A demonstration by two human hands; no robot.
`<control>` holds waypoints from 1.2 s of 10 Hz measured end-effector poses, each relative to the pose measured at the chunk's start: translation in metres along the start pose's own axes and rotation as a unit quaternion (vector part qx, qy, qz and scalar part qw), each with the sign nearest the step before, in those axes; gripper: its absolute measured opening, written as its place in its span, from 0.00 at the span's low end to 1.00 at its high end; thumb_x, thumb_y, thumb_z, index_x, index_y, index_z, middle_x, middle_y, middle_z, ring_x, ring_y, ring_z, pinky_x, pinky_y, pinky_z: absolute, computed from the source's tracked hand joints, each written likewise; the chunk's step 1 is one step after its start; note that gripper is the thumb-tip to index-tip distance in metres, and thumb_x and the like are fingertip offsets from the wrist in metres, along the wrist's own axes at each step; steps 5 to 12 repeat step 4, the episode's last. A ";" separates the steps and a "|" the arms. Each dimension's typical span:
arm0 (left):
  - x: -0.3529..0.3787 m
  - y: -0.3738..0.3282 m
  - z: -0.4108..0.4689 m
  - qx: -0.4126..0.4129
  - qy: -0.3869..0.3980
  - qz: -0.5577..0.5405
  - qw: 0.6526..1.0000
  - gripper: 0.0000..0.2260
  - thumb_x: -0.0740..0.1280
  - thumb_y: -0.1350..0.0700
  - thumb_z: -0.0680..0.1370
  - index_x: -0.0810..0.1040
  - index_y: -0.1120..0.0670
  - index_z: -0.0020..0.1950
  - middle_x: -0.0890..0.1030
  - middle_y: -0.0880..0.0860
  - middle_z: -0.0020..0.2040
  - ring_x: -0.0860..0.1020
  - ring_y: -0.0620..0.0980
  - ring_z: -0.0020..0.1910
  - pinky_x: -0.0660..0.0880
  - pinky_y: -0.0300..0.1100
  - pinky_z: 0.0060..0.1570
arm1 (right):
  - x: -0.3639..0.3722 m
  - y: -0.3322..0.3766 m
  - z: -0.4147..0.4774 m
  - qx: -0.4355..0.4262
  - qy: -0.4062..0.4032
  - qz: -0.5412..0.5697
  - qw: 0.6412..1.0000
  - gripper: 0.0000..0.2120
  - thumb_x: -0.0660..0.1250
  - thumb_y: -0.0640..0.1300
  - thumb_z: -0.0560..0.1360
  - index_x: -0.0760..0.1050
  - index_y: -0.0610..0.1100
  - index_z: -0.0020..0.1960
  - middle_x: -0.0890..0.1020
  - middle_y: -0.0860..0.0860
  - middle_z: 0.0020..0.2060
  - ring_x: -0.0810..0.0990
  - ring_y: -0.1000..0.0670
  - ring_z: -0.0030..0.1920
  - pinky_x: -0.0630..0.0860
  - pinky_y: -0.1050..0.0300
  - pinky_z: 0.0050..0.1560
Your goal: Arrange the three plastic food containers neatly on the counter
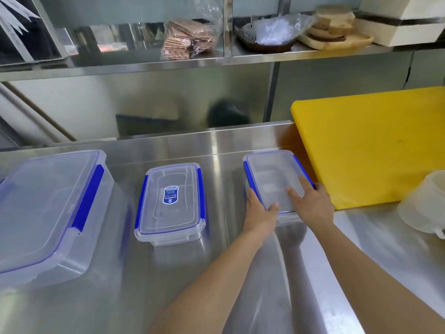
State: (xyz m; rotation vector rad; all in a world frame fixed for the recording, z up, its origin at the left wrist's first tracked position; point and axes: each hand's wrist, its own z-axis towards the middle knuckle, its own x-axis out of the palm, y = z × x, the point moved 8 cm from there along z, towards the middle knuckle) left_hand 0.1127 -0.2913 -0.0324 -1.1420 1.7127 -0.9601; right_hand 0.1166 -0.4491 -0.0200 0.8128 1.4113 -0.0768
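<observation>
Three clear plastic containers with blue clip lids stand in a row on the steel counter (221,145). The large container (45,210) is at the left. The middle container (171,201), with a blue label on its lid, stands alone. The right container (272,177) is the smallest, and both hands grip its near end. My left hand (260,210) holds its near left corner, thumb on the lid. My right hand (310,201) holds the near right corner, fingers spread over the lid.
A thick yellow cutting board (375,145) lies right beside the right container. A white plastic jug (426,206) stands at the right edge. A steel shelf (144,66) above the counter holds bagged packets, a bowl and wooden boards.
</observation>
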 end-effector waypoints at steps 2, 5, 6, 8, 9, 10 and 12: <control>0.000 -0.004 0.000 0.012 -0.004 0.010 1.000 0.32 0.64 0.51 0.76 0.53 0.50 0.76 0.63 0.52 0.74 0.67 0.52 0.70 0.65 0.50 0.70 | -0.002 0.000 0.001 -0.001 -0.001 -0.014 1.000 0.28 0.54 0.60 0.76 0.59 0.51 0.72 0.66 0.40 0.69 0.65 0.37 0.67 0.62 0.41 0.66; -0.054 -0.030 -0.016 0.065 -0.061 0.083 0.993 0.33 0.63 0.43 0.76 0.51 0.48 0.76 0.55 0.50 0.78 0.56 0.51 0.76 0.58 0.50 0.72 | -0.038 0.033 -0.010 -0.059 -0.084 0.058 0.993 0.26 0.59 0.55 0.76 0.63 0.42 0.70 0.69 0.38 0.68 0.69 0.37 0.65 0.65 0.43 0.63; -0.054 -0.030 -0.016 0.065 -0.061 0.083 0.993 0.33 0.63 0.43 0.76 0.51 0.48 0.76 0.55 0.50 0.78 0.56 0.51 0.76 0.58 0.50 0.72 | -0.038 0.033 -0.010 -0.059 -0.084 0.058 0.993 0.26 0.59 0.55 0.76 0.63 0.42 0.70 0.69 0.38 0.68 0.69 0.37 0.65 0.65 0.43 0.63; -0.054 -0.030 -0.016 0.065 -0.061 0.083 0.993 0.33 0.63 0.43 0.76 0.51 0.48 0.76 0.55 0.50 0.78 0.56 0.51 0.76 0.58 0.50 0.72 | -0.038 0.033 -0.010 -0.059 -0.084 0.058 0.993 0.26 0.59 0.55 0.76 0.63 0.42 0.70 0.69 0.38 0.68 0.69 0.37 0.65 0.65 0.43 0.63; -0.054 -0.030 -0.016 0.065 -0.061 0.083 0.993 0.33 0.63 0.43 0.76 0.51 0.48 0.76 0.55 0.50 0.78 0.56 0.51 0.76 0.58 0.50 0.72 | -0.038 0.033 -0.010 -0.059 -0.084 0.058 0.993 0.26 0.59 0.55 0.76 0.63 0.42 0.70 0.69 0.38 0.68 0.69 0.37 0.65 0.65 0.43 0.63; -0.054 -0.030 -0.016 0.065 -0.061 0.083 0.993 0.33 0.63 0.43 0.76 0.51 0.48 0.76 0.55 0.50 0.78 0.56 0.51 0.76 0.58 0.50 0.72 | -0.038 0.033 -0.010 -0.059 -0.084 0.058 0.993 0.26 0.59 0.55 0.76 0.63 0.42 0.70 0.69 0.38 0.68 0.69 0.37 0.65 0.65 0.43 0.63; -0.054 -0.030 -0.016 0.065 -0.061 0.083 0.993 0.33 0.63 0.43 0.76 0.51 0.48 0.76 0.55 0.50 0.78 0.56 0.51 0.76 0.58 0.50 0.72 | -0.038 0.033 -0.010 -0.059 -0.084 0.058 0.993 0.26 0.59 0.55 0.76 0.63 0.42 0.70 0.69 0.38 0.68 0.69 0.37 0.65 0.65 0.43 0.63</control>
